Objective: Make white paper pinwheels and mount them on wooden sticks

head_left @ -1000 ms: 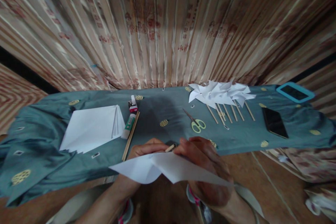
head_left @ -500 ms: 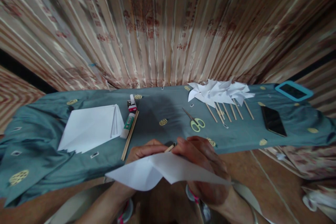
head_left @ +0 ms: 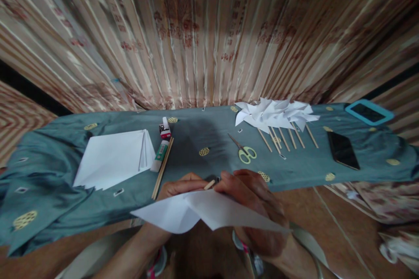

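A white paper pinwheel (head_left: 231, 211) is held low at the front edge of the table, its folded blades hanging over my wrists. My left hand (head_left: 185, 186) is closed on it from the left, fingertips behind the paper. From the right, my right hand (head_left: 252, 194) grips it with bent fingers. Between the two hands the end of a wooden stick (head_left: 210, 185) pokes up behind the paper. The paper hides most of the stick and the lower fingers. Beyond my right hand lie scissors (head_left: 247, 154) with pale green handles.
Left on the table (head_left: 186, 161) are a stack of white paper (head_left: 111, 157), a glue stick (head_left: 160, 156), wooden sticks (head_left: 163, 170) and a small red-and-white box (head_left: 165, 130). Several finished pinwheels (head_left: 275, 114), a black phone (head_left: 343, 150) and a blue-framed device (head_left: 369, 112) lie right.
The stick's end shows slightly more between my hands, and the pinwheel's left blade has shifted a little. Both hands keep their grip. The view has moved very slightly.
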The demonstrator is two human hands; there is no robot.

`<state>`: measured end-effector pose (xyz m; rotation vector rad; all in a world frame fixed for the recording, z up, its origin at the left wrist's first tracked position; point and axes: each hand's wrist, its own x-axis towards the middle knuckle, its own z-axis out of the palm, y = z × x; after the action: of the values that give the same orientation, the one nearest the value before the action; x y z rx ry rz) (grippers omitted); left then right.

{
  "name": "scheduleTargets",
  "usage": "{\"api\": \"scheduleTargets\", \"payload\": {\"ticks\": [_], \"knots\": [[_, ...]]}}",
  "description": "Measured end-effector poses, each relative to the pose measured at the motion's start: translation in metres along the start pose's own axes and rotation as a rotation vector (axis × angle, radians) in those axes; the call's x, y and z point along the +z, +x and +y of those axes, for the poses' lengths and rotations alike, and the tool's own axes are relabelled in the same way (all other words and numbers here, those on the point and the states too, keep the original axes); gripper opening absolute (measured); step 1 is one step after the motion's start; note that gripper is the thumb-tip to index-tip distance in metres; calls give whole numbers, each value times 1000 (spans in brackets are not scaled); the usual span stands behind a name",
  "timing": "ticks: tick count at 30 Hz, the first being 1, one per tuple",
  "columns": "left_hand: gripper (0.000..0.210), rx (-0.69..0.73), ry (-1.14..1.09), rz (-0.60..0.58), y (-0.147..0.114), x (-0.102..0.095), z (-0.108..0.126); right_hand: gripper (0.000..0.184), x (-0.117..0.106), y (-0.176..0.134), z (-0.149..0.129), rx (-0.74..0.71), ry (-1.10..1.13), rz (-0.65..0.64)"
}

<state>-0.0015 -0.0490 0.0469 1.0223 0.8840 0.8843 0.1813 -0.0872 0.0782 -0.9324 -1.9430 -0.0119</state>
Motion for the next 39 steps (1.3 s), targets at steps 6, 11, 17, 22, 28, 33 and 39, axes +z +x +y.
{"api": "scheduleTargets", "payload": {"ticks": [6,11,17,22,28,33,39], "knots": [[21,-12,-10,-23,-1,-2,-2,52,-1,0,0,-2,4,-17],[29,-56,-12,5,-1,3,9,54,0,-1,-1,2,22,-14],[28,2,39,-34,-2,1,8,37,1,0,-3,44,-42,-47],[24,42,54,-45,-2,2,7,35,0,0,-2,39,-23,-52],[27,33,15,-70,-3,1,8,41,0,2,-2,7,-2,-6],[27,12,-34,-99,-4,-3,3,37,-2,6,-4,30,-10,-33],[29,34,-7,37,-4,3,9,29,-1,9,-5,72,-28,-43]]}}
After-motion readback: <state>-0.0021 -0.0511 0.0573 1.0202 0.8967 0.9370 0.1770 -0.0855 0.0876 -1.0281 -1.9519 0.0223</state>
